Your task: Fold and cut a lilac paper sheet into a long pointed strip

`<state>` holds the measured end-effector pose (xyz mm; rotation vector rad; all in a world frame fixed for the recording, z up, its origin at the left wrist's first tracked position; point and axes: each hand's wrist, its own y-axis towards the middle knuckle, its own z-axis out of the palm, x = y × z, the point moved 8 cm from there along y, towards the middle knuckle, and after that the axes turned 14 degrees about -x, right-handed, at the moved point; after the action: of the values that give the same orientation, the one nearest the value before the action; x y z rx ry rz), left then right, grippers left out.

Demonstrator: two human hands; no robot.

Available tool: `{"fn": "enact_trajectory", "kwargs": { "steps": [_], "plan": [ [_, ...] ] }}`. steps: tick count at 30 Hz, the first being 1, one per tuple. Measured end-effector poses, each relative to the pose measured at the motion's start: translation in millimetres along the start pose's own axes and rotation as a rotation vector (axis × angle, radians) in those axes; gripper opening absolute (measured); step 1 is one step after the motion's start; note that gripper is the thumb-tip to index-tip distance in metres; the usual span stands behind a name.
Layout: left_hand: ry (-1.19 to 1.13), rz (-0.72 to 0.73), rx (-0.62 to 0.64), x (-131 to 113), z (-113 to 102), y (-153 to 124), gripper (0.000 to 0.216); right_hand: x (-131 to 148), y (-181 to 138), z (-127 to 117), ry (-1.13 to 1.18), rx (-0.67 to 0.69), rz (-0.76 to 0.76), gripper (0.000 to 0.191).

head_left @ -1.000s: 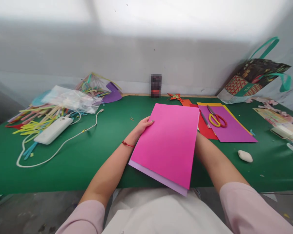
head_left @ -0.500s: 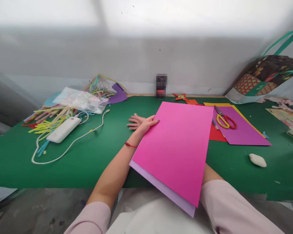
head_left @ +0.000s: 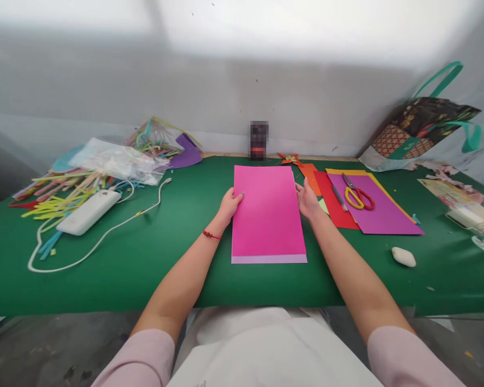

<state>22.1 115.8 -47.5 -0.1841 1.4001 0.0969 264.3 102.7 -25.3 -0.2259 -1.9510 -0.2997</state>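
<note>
A bright pink sheet of paper [head_left: 268,212] lies over a pale lilac sheet [head_left: 268,259], whose strip shows along the near edge. My left hand [head_left: 228,207] is closed on the left edge of these sheets, thumb on top and fingers hidden underneath. Against the right edge rests my right hand [head_left: 308,201], its fingers stretched out and partly apart. The sheets sit squarely in front of me, just above or on the green table [head_left: 177,215]; the exact gap cannot be made out.
Right of the sheets are red paper [head_left: 334,212], purple paper [head_left: 391,220], scissors [head_left: 358,198] and a pen [head_left: 339,198]. A white case [head_left: 404,257] lies nearer. Paper strips [head_left: 60,199], a power bank [head_left: 89,212] and its cable [head_left: 116,231] occupy the left. A bag [head_left: 419,134] stands back right.
The sheets have turned from slanted to straight and moved lower and away from me. My right hand has come from behind them to their right edge; my left hand keeps hold.
</note>
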Motion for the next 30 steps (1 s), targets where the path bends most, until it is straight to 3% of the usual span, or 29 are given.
{"fn": "enact_trajectory", "kwargs": {
  "steps": [3,9,13,16,20,24,26,30],
  "plan": [
    [0.089,0.088,-0.008,-5,-2,-2,0.019,-27,-17,-1,0.261,-0.041,0.183,0.043],
    [0.08,-0.005,0.1,-1,-1,-4,0.019,-40,-18,-7,0.478,-0.217,0.195,0.05],
    [0.129,-0.052,0.069,3,-9,-2,0.031,-39,-16,-13,0.397,-0.229,0.221,0.052],
    [0.165,-0.033,-0.026,3,-21,2,0.031,-35,-13,-31,0.162,-0.274,0.119,0.044],
    [0.264,0.048,-0.132,-1,-35,8,0.021,-37,-6,-81,0.066,-0.573,-0.032,0.039],
    [0.378,0.141,-0.176,-8,-39,12,0.01,-69,-8,-136,0.173,-1.013,0.067,0.03],
    [0.413,0.148,-0.182,-9,-38,12,0.007,-87,-8,-149,0.241,-1.129,0.16,0.025],
    [0.432,0.125,-0.158,-10,-34,8,0.007,-103,-13,-159,0.243,-1.237,0.245,0.01]
  ]
}}
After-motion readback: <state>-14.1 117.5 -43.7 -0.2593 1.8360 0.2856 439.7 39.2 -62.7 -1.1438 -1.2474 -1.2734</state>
